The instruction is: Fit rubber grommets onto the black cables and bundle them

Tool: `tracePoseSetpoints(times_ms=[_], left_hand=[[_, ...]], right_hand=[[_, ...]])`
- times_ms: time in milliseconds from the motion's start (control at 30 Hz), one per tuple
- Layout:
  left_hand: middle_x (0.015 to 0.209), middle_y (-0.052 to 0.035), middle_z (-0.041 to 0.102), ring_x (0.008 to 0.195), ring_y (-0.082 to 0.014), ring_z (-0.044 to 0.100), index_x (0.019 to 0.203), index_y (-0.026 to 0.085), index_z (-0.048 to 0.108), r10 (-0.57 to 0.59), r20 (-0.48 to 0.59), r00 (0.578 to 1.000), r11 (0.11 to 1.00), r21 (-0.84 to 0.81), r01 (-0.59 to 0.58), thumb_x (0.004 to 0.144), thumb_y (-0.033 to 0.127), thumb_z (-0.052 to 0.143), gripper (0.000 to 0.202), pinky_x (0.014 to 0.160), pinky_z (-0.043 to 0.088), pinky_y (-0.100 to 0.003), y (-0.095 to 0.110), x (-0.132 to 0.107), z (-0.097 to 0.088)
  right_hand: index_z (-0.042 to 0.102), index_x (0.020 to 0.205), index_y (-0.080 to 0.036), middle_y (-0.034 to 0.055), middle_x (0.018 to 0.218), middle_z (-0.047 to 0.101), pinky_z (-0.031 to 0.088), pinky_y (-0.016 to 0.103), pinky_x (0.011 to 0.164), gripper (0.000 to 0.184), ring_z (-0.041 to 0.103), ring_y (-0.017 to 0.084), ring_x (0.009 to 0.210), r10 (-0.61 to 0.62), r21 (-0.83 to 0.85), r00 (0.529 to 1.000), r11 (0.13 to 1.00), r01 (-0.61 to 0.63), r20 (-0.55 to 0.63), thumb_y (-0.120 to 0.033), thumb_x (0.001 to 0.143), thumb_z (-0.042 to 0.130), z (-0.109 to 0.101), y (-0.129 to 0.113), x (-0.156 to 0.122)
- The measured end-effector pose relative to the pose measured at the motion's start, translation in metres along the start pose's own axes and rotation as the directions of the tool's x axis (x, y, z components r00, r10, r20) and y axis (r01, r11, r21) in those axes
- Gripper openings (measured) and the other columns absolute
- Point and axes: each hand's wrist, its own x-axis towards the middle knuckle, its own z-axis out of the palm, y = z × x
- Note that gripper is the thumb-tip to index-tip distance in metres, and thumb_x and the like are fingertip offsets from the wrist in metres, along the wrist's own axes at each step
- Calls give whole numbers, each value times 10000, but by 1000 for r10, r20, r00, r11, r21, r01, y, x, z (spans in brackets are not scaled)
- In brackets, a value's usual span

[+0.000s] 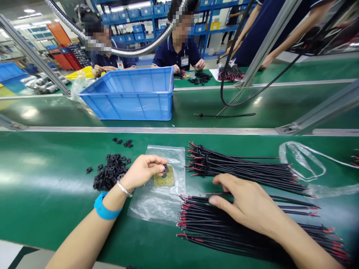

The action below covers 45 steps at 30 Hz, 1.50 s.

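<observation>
My left hand pinches a small black rubber part between thumb and fingers. It is just above a yellow sponge pad on a clear plastic bag. My right hand is over the lower bundle of black cables, thumb and fingers apart. A single black cable runs beneath that hand; whether the fingers touch it I cannot tell. Farther back lies another bundle of cables with small black pieces near their red-wired left ends.
A pile of black rubber parts lies left of the bag. Behind the metal rail stands a blue crate. Clear plastic strips lie at right. Across the bench, people work, and a hanging black cord loops down.
</observation>
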Motion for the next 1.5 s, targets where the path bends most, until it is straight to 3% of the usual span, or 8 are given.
tracePoseSetpoints(times_ms=[533,600,767,900,967,1033,1167,1500], left_hand=[[718,-19,679,624,-133,667,895,156,566,89,43,995,961,259,-97,904,284,529,133,623,554,-274,-8,-3,15],[793,-36,695,719,-156,672,915,164,605,204,47,978,849,488,-200,908,238,517,116,705,554,-315,-7,-5,16],[927,-57,650,874,-199,598,882,184,673,378,311,872,299,850,-433,923,223,506,176,786,499,-341,-7,-11,20],[880,-59,618,844,-213,543,775,180,650,347,358,867,170,885,-434,918,232,495,218,747,468,-350,-5,-14,26],[901,-69,629,869,-220,547,780,171,613,394,305,867,249,873,-420,900,198,491,173,788,458,-373,-4,-15,30],[968,-76,654,904,-211,574,797,172,561,414,179,892,495,778,-386,865,149,498,96,825,457,-375,-5,-16,35],[1063,-80,680,741,-130,629,784,186,460,177,42,983,963,200,-182,867,163,486,90,741,495,-319,-6,-19,48],[1010,-60,650,816,-145,688,758,151,486,44,120,992,946,-324,-3,762,278,750,293,741,527,-287,-6,-24,62]], right_hand=[[450,914,-223,8,815,575,411,300,629,160,551,164,702,-78,105,983,990,96,-164,-302,1005,345,4,-8,2],[463,905,-215,13,809,558,420,300,651,148,535,162,713,-106,127,973,983,134,-206,-263,998,358,7,-8,3],[518,981,-186,39,864,560,443,303,710,95,531,164,781,-178,133,930,964,231,-322,-193,975,424,14,-6,6],[536,1009,-176,47,894,581,455,299,717,77,549,161,798,-204,140,915,954,265,-347,-175,961,476,18,-6,6],[545,1017,-176,48,898,592,462,298,720,84,559,161,803,-216,150,910,948,282,-353,-165,956,488,19,-8,7],[552,1021,-178,46,894,599,466,295,718,95,564,158,798,-230,163,901,938,306,-368,-150,952,493,20,-11,7],[562,1020,-176,43,875,607,468,288,692,111,560,151,772,-248,172,872,923,345,-421,-119,937,513,24,-17,8],[586,1003,-158,51,853,626,476,285,684,125,576,155,762,-255,58,810,941,334,-528,-85,909,550,24,-19,8]])
